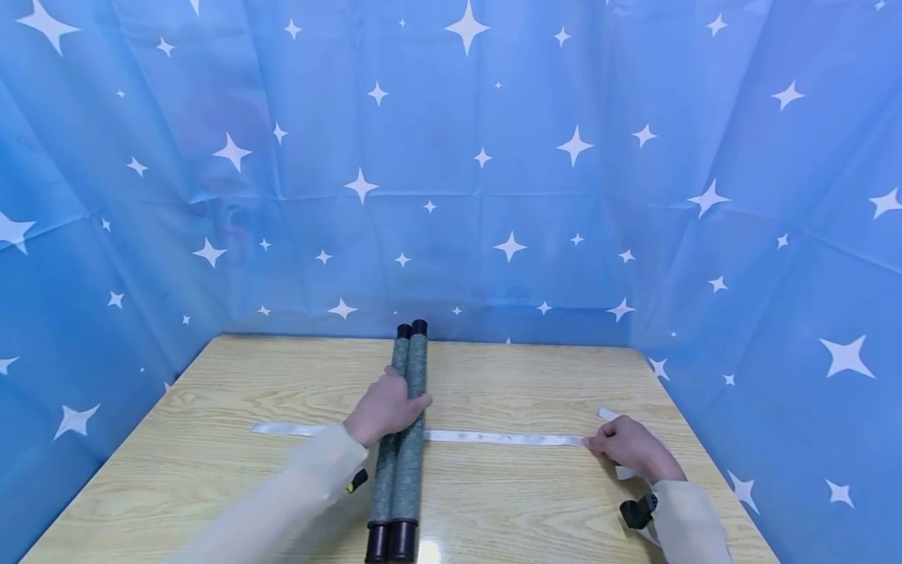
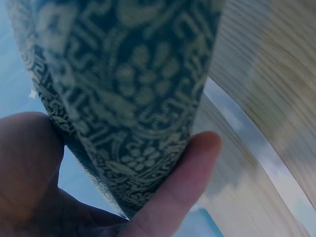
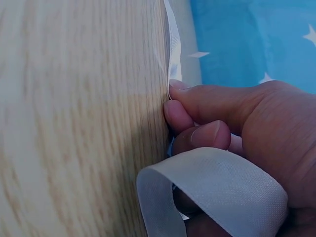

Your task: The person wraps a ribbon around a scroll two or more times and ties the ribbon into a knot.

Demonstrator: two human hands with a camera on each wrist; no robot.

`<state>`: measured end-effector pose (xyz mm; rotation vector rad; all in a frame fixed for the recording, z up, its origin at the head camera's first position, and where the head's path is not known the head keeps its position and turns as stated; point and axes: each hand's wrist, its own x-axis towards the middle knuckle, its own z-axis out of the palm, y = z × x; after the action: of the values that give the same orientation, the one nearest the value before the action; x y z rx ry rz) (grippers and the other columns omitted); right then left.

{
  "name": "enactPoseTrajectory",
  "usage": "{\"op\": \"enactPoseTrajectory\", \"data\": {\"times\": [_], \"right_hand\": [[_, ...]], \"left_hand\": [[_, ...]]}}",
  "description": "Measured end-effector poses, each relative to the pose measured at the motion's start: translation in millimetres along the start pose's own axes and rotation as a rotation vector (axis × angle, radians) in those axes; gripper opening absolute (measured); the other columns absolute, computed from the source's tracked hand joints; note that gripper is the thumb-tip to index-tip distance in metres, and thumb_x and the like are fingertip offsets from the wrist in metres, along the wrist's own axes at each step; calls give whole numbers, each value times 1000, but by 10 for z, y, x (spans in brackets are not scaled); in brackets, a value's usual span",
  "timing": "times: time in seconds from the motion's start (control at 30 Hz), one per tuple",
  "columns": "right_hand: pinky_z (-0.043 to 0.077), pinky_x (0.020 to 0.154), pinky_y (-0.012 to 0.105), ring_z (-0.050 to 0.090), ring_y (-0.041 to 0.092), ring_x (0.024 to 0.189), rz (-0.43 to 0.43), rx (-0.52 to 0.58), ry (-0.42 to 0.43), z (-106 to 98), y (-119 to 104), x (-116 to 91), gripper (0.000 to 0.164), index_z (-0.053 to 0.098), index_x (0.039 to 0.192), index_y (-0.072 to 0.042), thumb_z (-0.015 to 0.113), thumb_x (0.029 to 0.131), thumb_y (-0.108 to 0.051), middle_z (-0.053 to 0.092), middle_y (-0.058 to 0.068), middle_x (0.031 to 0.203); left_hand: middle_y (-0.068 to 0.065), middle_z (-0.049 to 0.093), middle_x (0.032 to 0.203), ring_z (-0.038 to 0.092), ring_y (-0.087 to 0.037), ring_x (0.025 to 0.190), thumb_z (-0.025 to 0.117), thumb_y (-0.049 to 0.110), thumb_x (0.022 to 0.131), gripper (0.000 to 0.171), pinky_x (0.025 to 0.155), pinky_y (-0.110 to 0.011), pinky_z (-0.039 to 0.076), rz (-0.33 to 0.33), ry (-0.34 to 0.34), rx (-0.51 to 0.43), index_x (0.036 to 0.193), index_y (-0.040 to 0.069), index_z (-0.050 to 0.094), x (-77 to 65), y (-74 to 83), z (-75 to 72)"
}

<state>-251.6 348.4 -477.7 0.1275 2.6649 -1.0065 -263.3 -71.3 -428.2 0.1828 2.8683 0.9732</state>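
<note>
A pair of rolled scrolls (image 1: 405,470), side by side, with teal patterned fabric and dark end knobs, points away from me over the table. My left hand (image 1: 386,407) grips them around the middle, and the left wrist view shows thumb and finger on either side of the patterned fabric (image 2: 133,89). Crosswise runs a white ribbon (image 1: 503,438), its middle hidden by the scrolls. On the right, my right hand (image 1: 634,448) pinches this ribbon close over the tabletop. A loose loop of ribbon (image 3: 212,187) curls beside the fingers in the right wrist view.
The wood-grain table (image 1: 507,501) has rounded far corners. A blue curtain (image 1: 423,141) with white stars surrounds its back and sides. Both wrists carry small black devices, the right one (image 1: 637,511) hanging near the tabletop. The scrolls' far ends reach the table's back edge.
</note>
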Motion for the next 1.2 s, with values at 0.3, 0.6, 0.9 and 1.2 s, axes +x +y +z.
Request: {"op": "enactPoseTrajectory", "data": {"times": [0.3, 0.6, 0.9, 1.2], "right_hand": [[36, 62, 31, 34, 15, 52, 20, 13, -14, -10, 19, -7, 36, 63, 70, -8, 65, 101, -27, 39, -3, 55], [37, 63, 31, 37, 15, 54, 33, 14, -17, -38, 39, -5, 38, 62, 68, -9, 64, 101, -27, 40, -3, 56], [39, 65, 32, 33, 16, 51, -35, 10, -28, -37, -20, -49, 42, 56, 66, -9, 64, 102, -29, 37, -3, 55], [39, 66, 31, 33, 16, 52, -28, 1, -21, -27, -5, -15, 45, 51, 63, -11, 64, 102, -30, 36, -3, 54]], "left_hand": [[-17, 59, 71, 30, -12, 37, 62, 42, 100, 77, 40, -30, 30, 15, -62, 85, 136, -24, 47, 136, 310, 376], [-20, 69, 72, 40, -14, 39, 60, 40, 101, 77, 39, -28, 30, 53, -64, 279, 138, -26, 44, 208, 550, 643], [-35, 66, 123, 68, -26, 66, 67, 46, 96, 88, 44, -29, 50, -36, 75, 430, 144, -22, 38, 209, 594, 828], [-30, 71, 113, 62, -19, 53, 70, 48, 92, 92, 44, -27, 51, -67, 129, 483, 144, -22, 39, 222, 579, 893]]}}
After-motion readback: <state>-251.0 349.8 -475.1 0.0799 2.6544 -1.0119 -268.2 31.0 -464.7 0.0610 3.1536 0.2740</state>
